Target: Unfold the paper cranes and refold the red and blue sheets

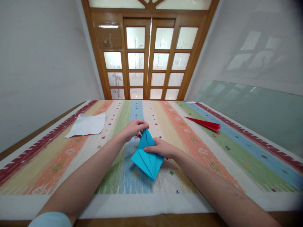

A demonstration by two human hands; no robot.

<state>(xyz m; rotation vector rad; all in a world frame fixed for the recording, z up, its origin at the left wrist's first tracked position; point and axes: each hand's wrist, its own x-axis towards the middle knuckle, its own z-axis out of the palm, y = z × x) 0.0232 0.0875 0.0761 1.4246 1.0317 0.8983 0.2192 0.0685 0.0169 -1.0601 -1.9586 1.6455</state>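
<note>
A folded blue paper (pixel 146 156), creased into a long pointed shape, is held just above the striped tablecloth (pixel 213 148) in the middle of the table. My left hand (pixel 134 128) pinches its far tip with the fingers closed on the paper. My right hand (pixel 162 148) grips the right side of the paper near its middle, thumb on top. The near point of the blue paper tilts toward me.
A white sheet of paper (pixel 86 125) lies at the far left of the cloth. A folded red paper plane (pixel 205 123) lies at the far right. A wooden door with frosted panes (pixel 151 60) stands behind the table, and a glass panel (pixel 255 107) leans on the right.
</note>
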